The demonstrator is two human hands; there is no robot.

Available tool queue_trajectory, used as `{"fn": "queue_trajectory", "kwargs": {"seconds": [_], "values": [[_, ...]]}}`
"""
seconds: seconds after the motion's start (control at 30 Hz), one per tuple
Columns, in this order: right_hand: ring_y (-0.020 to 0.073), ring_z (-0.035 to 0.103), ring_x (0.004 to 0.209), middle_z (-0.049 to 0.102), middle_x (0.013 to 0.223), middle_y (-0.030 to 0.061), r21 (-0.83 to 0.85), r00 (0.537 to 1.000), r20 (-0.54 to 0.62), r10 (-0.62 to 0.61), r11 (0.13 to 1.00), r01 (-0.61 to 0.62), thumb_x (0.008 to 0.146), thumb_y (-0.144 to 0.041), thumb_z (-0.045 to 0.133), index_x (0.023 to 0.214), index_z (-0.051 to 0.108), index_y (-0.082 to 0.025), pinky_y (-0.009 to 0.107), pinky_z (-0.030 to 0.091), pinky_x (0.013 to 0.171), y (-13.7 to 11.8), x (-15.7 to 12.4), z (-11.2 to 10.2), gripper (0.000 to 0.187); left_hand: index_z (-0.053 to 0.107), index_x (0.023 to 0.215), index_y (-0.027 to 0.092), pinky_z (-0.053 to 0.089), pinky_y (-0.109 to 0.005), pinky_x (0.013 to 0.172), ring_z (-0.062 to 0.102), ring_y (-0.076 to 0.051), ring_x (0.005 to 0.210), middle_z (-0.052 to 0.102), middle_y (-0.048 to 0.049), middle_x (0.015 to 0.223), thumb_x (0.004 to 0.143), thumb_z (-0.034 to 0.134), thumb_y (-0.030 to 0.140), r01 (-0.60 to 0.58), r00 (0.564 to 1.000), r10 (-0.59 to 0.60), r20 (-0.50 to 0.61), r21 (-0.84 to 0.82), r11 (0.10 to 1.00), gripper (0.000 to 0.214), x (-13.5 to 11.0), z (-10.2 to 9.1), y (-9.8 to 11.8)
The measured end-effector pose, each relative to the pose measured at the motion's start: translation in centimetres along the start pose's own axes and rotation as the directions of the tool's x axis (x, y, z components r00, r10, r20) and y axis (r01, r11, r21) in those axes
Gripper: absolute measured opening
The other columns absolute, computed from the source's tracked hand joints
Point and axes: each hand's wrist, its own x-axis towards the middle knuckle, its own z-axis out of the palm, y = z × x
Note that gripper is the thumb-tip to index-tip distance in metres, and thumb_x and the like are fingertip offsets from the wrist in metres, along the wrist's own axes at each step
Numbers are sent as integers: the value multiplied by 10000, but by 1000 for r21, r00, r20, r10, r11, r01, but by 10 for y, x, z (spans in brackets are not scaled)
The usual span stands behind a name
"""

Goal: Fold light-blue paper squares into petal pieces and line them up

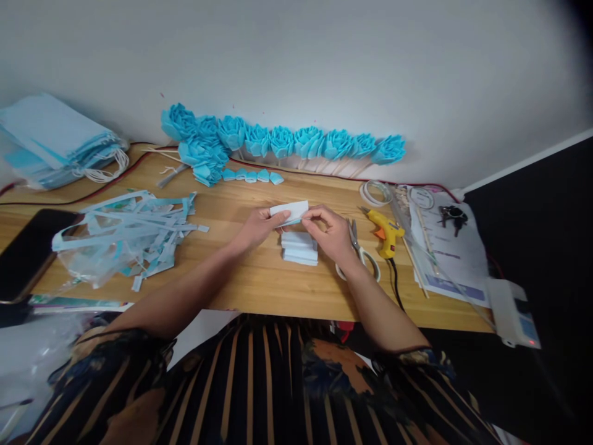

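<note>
My left hand [257, 227] and my right hand [330, 233] both pinch a small white-and-blue rectangular piece [291, 212], holding it just above the wooden table [250, 278]. Directly under it lies a small stack of similar folded pieces [300, 248]. Along the wall stands a row of blue folded flowers [282, 142], with a few small blue petals [252, 176] lying in front of them.
A pile of cut strips and clear plastic [125, 235] lies at left, near a dark phone [28, 250] and a stack of blue face masks [55, 145]. Scissors [361, 250], a yellow glue gun [386, 232], tape [375, 193], papers [445, 247] and keys [453, 216] sit at right.
</note>
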Motion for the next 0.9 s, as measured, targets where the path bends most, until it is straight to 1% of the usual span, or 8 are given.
{"fn": "queue_trajectory", "kwargs": {"seconds": [0.17,0.27,0.33,0.53,0.67,0.7,0.77,0.9], "values": [[149,638,759,702,816,7,17,999,-35,-39,999,39,846,-231,634,805,661,-211,297,513,746,5,0,2,53,741,868,102,492,-281,633,594,-139,629,686,-51,708,712,734,610,-11,1000,11,17,-10,1000,531,1,0,1],[144,634,746,699,802,4,18,998,-54,-37,999,38,835,-208,625,799,659,-211,289,510,734,6,1,3,50,735,1012,115,478,-268,631,575,-123,651,697,-44,807,681,794,524,-38,998,38,50,12,999,530,-1,1,4],[145,631,740,692,792,4,21,998,-60,-32,999,33,832,-213,625,794,658,-211,290,511,730,6,1,4,51,722,1069,125,474,-264,637,570,-120,677,699,-42,860,662,816,464,-40,999,40,34,20,999,538,-1,1,4],[146,629,748,681,791,6,39,998,-48,-44,998,46,838,-225,635,787,655,-207,296,510,737,3,1,4,58,713,1057,128,466,-251,625,539,-108,645,680,-22,801,680,788,388,-48,998,50,-44,64,997,464,0,0,3],[153,629,765,685,810,9,56,999,-28,33,998,-32,831,-251,638,821,650,-215,319,516,774,4,1,5,39,715,1066,127,462,-247,625,539,-111,643,675,-13,769,694,770,360,-48,998,53,-44,112,993,442,-2,1,6],[154,629,773,685,825,9,79,998,-28,62,995,-59,824,-261,647,861,650,-217,323,519,783,5,1,5,58,716,1061,128,461,-247,624,538,-111,642,674,-12,765,694,768,354,-50,997,55,-45,118,992,435,-2,1,6],[159,637,806,686,867,11,161,994,-15,113,981,-109,809,-287,672,994,641,-227,328,524,800,7,1,5,198,717,1055,131,458,-246,622,535,-110,642,672,-11,766,693,761,344,-57,997,63,-49,114,992,422,-1,0,5],[178,657,889,705,977,28,332,979,91,184,921,-204,784,-347,711,1264,555,-259,338,531,820,11,2,4,512,713,1070,139,455,-253,638,551,-116,671,682,-18,810,699,755,342,-76,996,81,-44,111,991,425,0,-1,2]]}}
